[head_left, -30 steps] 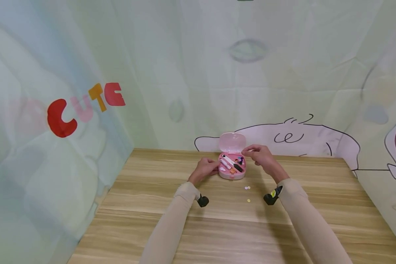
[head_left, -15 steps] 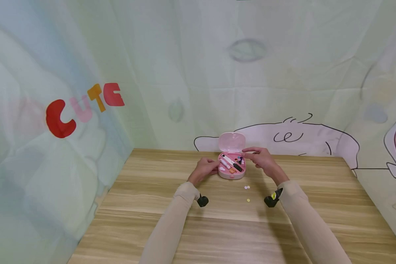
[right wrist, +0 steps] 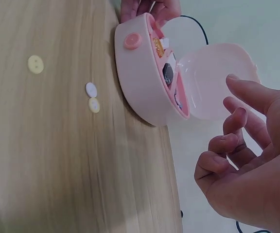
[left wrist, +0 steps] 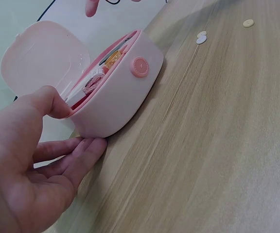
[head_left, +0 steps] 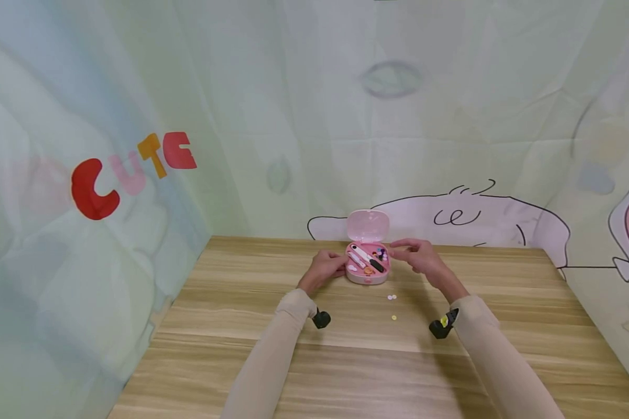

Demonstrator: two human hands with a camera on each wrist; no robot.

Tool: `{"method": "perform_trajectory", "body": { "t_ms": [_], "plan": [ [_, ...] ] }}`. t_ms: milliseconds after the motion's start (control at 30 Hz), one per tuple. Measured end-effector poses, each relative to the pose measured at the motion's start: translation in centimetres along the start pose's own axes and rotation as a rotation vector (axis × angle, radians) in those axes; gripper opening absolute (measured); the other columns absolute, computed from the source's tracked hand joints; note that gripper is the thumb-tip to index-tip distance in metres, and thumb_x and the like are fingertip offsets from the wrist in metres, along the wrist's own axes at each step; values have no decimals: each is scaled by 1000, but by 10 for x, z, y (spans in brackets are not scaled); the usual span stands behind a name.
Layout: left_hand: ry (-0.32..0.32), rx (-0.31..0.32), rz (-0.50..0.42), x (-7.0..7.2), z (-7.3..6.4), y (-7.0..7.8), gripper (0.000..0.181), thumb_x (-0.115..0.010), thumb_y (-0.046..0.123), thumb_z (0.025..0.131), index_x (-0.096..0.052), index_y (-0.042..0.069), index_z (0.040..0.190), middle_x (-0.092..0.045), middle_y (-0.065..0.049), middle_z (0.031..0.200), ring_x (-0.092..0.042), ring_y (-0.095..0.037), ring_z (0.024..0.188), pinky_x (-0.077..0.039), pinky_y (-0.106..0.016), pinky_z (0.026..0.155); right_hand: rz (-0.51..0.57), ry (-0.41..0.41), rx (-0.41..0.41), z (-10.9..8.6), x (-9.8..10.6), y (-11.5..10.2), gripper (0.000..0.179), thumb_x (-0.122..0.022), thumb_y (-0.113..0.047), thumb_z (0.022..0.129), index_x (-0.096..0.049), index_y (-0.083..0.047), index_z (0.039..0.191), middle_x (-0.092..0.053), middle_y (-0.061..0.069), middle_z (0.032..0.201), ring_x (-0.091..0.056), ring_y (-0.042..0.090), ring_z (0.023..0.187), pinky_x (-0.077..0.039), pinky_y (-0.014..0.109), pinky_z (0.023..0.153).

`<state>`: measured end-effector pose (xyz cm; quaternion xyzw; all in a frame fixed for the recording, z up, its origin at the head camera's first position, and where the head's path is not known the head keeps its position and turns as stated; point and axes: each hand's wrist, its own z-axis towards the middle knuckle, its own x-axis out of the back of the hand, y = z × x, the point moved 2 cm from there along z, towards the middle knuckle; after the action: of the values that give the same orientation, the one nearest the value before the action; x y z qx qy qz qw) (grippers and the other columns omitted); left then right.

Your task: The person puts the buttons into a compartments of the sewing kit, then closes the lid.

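Observation:
A pink sewing box (head_left: 367, 280) stands on the table near the back wall, its lid (right wrist: 215, 80) raised. Inside lie a white tool with a black end (head_left: 377, 265), an orange item (left wrist: 113, 59) and small coloured pieces. At the box's left side my left hand (head_left: 325, 270) holds it, thumb over the rim and fingers against the lower wall. My right hand (right wrist: 256, 155) hovers just right of the box, fingers loosely bent and holding nothing. On the wood in front lie a white button (right wrist: 91, 90), a pale yellow button (right wrist: 95, 105) and a separate yellow button (right wrist: 35, 64).
The wooden table (head_left: 346, 372) ends at a printed cloth wall (head_left: 314, 116) close behind the box. Another cloth side (head_left: 136, 256) rises at the left. Black wrist cameras hang from both sleeves, such as the right camera (head_left: 440, 329).
My right hand has drawn back from the box's right rear edge, moving slightly right and toward me. The left hand and the box stay in place.

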<state>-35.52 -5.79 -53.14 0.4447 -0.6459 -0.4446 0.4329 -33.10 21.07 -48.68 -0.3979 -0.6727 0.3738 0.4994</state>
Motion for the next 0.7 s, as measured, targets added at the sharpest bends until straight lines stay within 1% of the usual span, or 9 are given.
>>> {"method": "perform_trajectory", "body": {
  "t_ms": [133, 200, 267, 433, 533, 633, 700],
  "plan": [
    [-1, 1, -3, 1, 0, 0, 32, -67, 15, 100, -68, -10, 120, -69, -19, 113, -69, -20, 95, -61, -33, 89, -44, 5, 21, -4, 2, 7, 47, -76, -38, 96, -69, -12, 134, -59, 12, 110, -50, 39, 111, -51, 45, 86],
    [-3, 0, -5, 0, 0, 0, 32, -67, 16, 100, -68, -10, 120, -70, -19, 113, -69, -20, 95, -61, -34, 90, -56, 4, 41, -6, 2, 10, 46, -77, -36, 95, -70, -11, 132, -57, 11, 104, -50, 37, 105, -49, 39, 78],
    [-6, -3, -10, 0, 0, -1, 32, -67, 16, 100, -68, -10, 120, -70, -20, 114, -69, -20, 96, -61, -35, 91, -66, 1, 54, -10, 3, 13, 43, -77, -34, 95, -71, -11, 131, -58, 10, 101, -50, 36, 101, -46, 35, 73],
    [-6, -5, -5, 0, -1, 0, 33, -66, 16, 101, -68, -10, 120, -69, -19, 114, -69, -20, 96, -61, -35, 91, -100, -5, 83, -19, 1, 19, 35, -77, -28, 96, -73, -9, 125, -59, 8, 95, -49, 30, 91, -41, 31, 66],
    [-3, -5, 4, 0, -2, 1, 32, -66, 16, 101, -68, -10, 120, -69, -18, 113, -69, -19, 94, -61, -34, 90, -121, -8, 100, -24, -2, 23, 33, -78, -24, 95, -74, -6, 122, -58, 7, 87, -48, 25, 82, -39, 29, 61],
    [-2, -3, 9, 1, -2, 1, 32, -66, 16, 100, -68, -10, 119, -70, -17, 112, -69, -18, 93, -61, -34, 89, -143, -21, 127, -28, -4, 31, 34, -79, -22, 94, -74, -2, 121, -59, 6, 82, -49, 21, 76, -39, 28, 60],
    [-1, -1, 13, 1, -1, 0, 32, -66, 16, 100, -69, -9, 119, -70, -17, 111, -69, -17, 92, -61, -33, 88, -154, -34, 132, -29, -6, 37, 32, -79, -20, 94, -75, -2, 119, -61, 7, 80, -50, 20, 74, -40, 27, 60]
  ]
}}
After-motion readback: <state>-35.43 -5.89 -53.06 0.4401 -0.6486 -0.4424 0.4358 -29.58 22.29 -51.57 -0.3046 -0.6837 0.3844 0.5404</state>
